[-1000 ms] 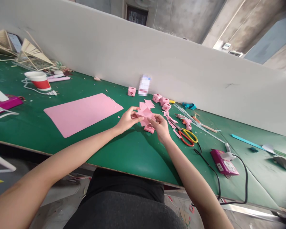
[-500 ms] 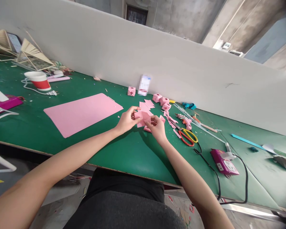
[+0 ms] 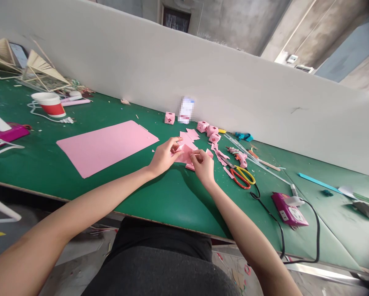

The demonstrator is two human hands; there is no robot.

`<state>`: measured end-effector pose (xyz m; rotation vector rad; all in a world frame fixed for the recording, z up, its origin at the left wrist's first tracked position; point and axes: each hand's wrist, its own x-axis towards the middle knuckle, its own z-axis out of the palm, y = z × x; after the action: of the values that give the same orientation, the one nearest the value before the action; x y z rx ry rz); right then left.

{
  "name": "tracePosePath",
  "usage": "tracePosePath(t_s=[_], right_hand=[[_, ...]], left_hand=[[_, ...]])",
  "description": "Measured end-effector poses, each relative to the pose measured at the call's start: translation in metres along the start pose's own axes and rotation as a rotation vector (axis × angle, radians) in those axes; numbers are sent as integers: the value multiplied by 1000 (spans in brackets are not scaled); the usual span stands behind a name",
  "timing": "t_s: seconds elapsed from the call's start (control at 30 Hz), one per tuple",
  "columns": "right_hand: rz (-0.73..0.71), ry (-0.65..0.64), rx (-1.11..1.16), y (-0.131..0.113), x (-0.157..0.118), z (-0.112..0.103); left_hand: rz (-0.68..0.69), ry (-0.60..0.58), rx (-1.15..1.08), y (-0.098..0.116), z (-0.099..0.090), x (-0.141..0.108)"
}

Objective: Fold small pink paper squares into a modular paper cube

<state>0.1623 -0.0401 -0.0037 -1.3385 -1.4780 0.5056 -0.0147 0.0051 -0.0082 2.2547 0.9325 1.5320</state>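
Note:
Between my hands is a small piece of pink paper (image 3: 184, 153) with folded-up flaps, held a little above the table. My left hand (image 3: 165, 156) pinches its left side between thumb and fingers. On its right side, my right hand (image 3: 203, 165) grips an edge with thumb and forefinger. Part of the paper is hidden behind my fingers. Flat pink paper pieces (image 3: 187, 139) lie just beyond it. Behind these stand several folded pink paper shapes with diamond-shaped holes, among them one paper cube (image 3: 169, 118) to the left and another (image 3: 202, 126) to the right.
A large pink sheet (image 3: 107, 146) lies left on the green table. Right of my hands are scissors (image 3: 243, 176) with red and yellow handles, a pink glue gun (image 3: 241, 158) and a purple power strip (image 3: 289, 210). A paper cup (image 3: 50, 105) stands far left, and a partition (image 3: 141, 61) rises behind.
The pink paper has tilted and its flaps stand differently in my fingers. My right fingers have drawn closer together on its edge; my left hand has barely shifted.

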Motion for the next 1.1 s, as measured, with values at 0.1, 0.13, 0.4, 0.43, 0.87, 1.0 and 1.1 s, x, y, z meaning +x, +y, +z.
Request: tracePosePath(t_s=[0.1, 0.13, 0.4, 0.43, 0.87, 1.0, 1.1], right_hand=[[-18, -10, -6, -1, 0, 1], [-30, -24, -10, -2, 0, 1], [-98, -75, -5, -4, -1, 2], [-100, -71, 3, -4, -1, 2], [-17, -124, 215, 0, 0, 6], [1, -156, 135, -3, -1, 5], [-7, -144, 126, -5, -2, 4]], left_hand=[[15, 59, -14, -2, -1, 2], [23, 60, -17, -3, -1, 2], [99, -14, 88, 0, 0, -2], [107, -19, 95, 1, 0, -2], [68, -42, -68, 5, 0, 0], [30, -54, -70, 3, 1, -1], [-27, -66, -108, 1, 2, 0]])
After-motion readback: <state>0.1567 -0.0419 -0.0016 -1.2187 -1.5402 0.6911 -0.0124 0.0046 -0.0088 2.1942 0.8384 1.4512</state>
